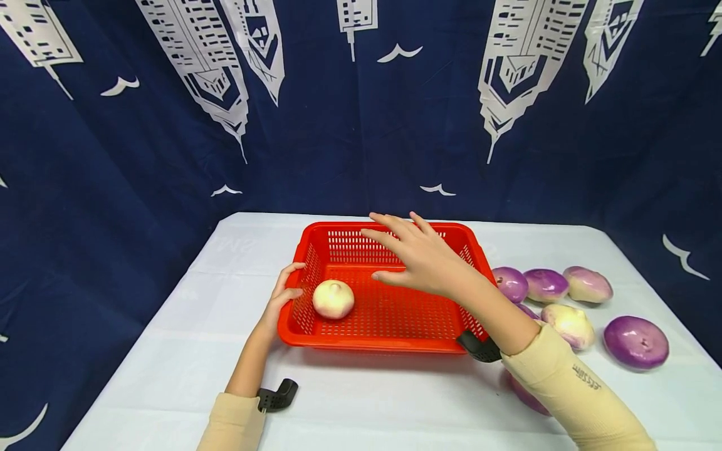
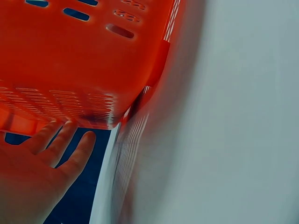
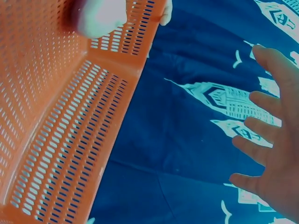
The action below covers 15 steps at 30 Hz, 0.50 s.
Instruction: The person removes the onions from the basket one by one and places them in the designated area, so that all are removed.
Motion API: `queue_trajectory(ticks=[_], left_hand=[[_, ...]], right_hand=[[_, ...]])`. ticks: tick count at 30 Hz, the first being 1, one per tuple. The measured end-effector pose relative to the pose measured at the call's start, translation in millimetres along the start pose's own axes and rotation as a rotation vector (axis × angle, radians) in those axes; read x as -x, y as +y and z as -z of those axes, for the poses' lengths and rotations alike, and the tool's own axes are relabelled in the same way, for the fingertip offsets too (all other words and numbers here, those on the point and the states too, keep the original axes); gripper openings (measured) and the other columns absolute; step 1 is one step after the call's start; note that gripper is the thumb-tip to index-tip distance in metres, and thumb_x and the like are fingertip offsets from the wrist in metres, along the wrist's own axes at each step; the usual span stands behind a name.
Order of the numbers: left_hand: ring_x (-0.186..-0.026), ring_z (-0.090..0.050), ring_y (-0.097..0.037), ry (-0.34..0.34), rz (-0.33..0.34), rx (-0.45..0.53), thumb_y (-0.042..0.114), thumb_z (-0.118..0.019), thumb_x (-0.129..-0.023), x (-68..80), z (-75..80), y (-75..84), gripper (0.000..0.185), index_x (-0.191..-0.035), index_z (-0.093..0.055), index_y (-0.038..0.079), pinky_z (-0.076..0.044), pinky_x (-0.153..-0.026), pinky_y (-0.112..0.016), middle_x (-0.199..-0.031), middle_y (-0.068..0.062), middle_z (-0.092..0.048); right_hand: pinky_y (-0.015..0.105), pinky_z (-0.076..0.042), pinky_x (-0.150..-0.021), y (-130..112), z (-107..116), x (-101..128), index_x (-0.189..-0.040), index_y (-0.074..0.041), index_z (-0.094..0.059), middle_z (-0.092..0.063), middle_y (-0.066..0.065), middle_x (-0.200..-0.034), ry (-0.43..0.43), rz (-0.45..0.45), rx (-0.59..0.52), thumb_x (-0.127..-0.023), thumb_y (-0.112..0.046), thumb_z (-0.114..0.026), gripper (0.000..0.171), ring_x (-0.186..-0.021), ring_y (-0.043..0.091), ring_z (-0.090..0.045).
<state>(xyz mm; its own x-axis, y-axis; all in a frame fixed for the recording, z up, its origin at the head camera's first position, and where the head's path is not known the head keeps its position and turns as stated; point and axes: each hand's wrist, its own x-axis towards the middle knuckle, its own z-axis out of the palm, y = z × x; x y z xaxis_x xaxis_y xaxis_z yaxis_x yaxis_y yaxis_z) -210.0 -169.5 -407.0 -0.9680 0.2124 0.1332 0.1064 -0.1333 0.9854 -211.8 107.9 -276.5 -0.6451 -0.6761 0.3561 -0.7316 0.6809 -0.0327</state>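
A red plastic basket with slotted walls stands on the white table. My left hand holds its left rim, with some fingers along the outside of the wall in the left wrist view. Inside the basket, near that side, lies one pale turnip; the right wrist view shows a purple tint on the turnip. Above the basket's right half hovers my right hand, fingers spread and holding nothing. The same hand shows apart from the basket in the right wrist view.
Several purple and white turnips lie on the table right of the basket, among them a dark purple turnip and a pale turnip. One turnip is partly hidden by my right forearm. A dark blue patterned cloth hangs behind the table.
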Motion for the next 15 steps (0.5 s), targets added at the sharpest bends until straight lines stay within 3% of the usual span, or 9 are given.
queue_trajectory(ticks=[7, 15], left_hand=[[-0.119, -0.029, -0.029, 0.002, 0.008, 0.003, 0.003, -0.031, -0.078, 1.0, -0.7, 1.3, 0.053, -0.13, -0.026, 0.008, -0.034, -0.093, -0.033, -0.136, -0.012, -0.024], [-0.118, -0.03, -0.028, -0.006, -0.007, 0.004, 0.002, -0.031, -0.078, 0.5, -0.3, 0.7, 0.053, -0.13, -0.025, 0.007, -0.034, -0.094, -0.031, -0.135, -0.012, -0.025]], right_hand=[[0.053, -0.017, -0.109, -5, -12, -20, -0.139, -0.023, -0.036, -0.031, 0.003, -0.146, -0.095, 0.051, 0.0, -0.079, -0.048, -0.061, 0.07, -0.131, 0.023, -0.036], [0.051, -0.016, -0.11, -8, -27, -41, -0.141, -0.024, -0.031, -0.029, 0.001, -0.147, -0.234, 0.05, -0.054, -0.078, -0.054, -0.059, 0.075, -0.134, 0.021, -0.029]])
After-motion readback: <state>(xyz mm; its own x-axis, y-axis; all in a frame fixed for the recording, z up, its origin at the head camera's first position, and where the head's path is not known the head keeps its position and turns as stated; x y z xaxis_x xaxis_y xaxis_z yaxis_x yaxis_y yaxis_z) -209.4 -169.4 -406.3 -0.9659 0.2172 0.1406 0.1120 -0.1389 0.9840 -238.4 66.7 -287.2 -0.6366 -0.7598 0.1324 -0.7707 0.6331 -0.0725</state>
